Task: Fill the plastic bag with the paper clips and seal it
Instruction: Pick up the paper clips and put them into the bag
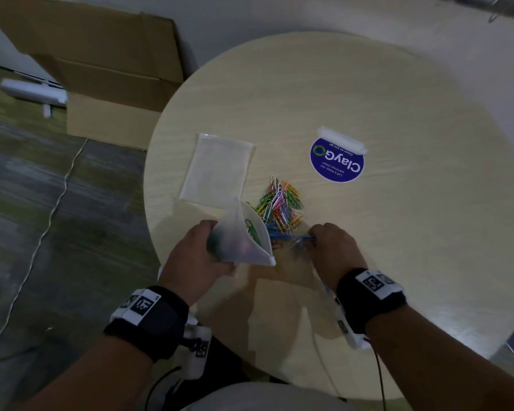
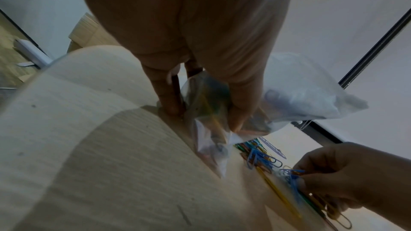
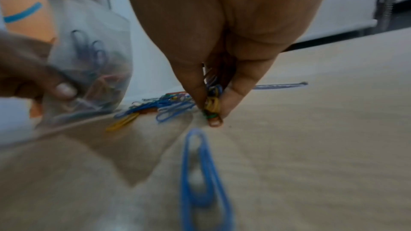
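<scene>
Round pale wood table, dim light, cardboard box on the floor behind. Right hand pinches a small bunch of paper clips at the near edge of the loose pile; left hand grips the plastic bag, some clips already inside, just beside the pile. Filling step, judged partway: the bag's long axis tilts, mouth up and toward the pile, so next the bunch must be carried into that opening.
</scene>
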Available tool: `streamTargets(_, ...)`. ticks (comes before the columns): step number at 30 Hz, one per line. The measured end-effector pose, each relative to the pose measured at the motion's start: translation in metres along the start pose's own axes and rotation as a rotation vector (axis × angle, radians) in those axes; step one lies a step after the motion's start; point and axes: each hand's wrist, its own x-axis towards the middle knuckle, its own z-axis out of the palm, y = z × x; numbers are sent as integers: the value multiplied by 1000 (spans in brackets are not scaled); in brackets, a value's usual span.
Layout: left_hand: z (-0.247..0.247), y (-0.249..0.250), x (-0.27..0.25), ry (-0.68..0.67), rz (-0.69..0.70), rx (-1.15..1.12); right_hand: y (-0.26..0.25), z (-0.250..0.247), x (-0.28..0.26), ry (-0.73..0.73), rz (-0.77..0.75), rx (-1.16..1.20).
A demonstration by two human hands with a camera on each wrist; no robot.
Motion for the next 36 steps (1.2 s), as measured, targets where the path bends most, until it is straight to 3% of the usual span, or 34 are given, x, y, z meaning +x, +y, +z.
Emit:
streamTargets(5,0,-4,4,-31,24,22,5,-34,-5,-8,64,149)
streamTargets(9,2,-2,7,-26,23,31,-13,-72,-14,69,12,320)
streamTargets(16,5,9,8,-5,-7,42,-60,-105,-22,76,-111,447)
streamTargets(27,11,14,7,-10,-1,-13,-91,-84,-23,95,-351,176)
streamTargets(31,11,10,7,-16,5,-44,-77,-99,-24,145,-128,662)
streamTargets(33,11,10,7,-28,7,-16,-70,-90,-18,153,-47,649)
streamTargets(36,11,10,8,-43,21,-5,-68,-69,-12,30,-58,467)
